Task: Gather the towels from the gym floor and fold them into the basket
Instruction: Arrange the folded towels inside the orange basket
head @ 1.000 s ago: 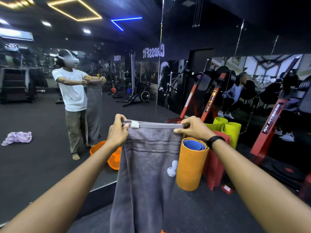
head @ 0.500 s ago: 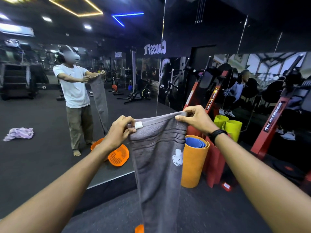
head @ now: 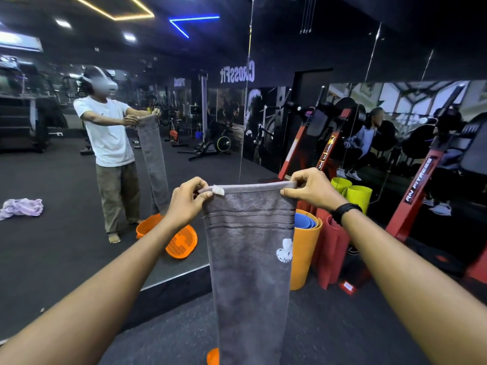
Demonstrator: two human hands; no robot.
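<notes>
A long grey towel (head: 250, 259) with a small white motif hangs straight down in front of me at chest height. My left hand (head: 188, 200) pinches its top left corner by the white tag. My right hand (head: 309, 187) pinches the top right corner, and the top hem runs level between them. A sliver of the orange basket (head: 213, 356) shows at the bottom edge, just left of the towel; the towel hides most of it. In the wall mirror a crumpled lilac towel (head: 22, 208) lies on the dark floor at the left.
A large wall mirror (head: 66, 259) stands right ahead and reflects me, the towel and the orange basket. Rolled mats, orange (head: 303, 256), red (head: 332, 248) and yellow-green (head: 355, 198), stand against the mirror at the right. Red gym machine frames (head: 411, 201) rise behind them.
The towel's top edge, tilted half a second ago with my right hand higher, is now level. Both hands have stayed on the corners. The basket's orange rim still shows at the bottom.
</notes>
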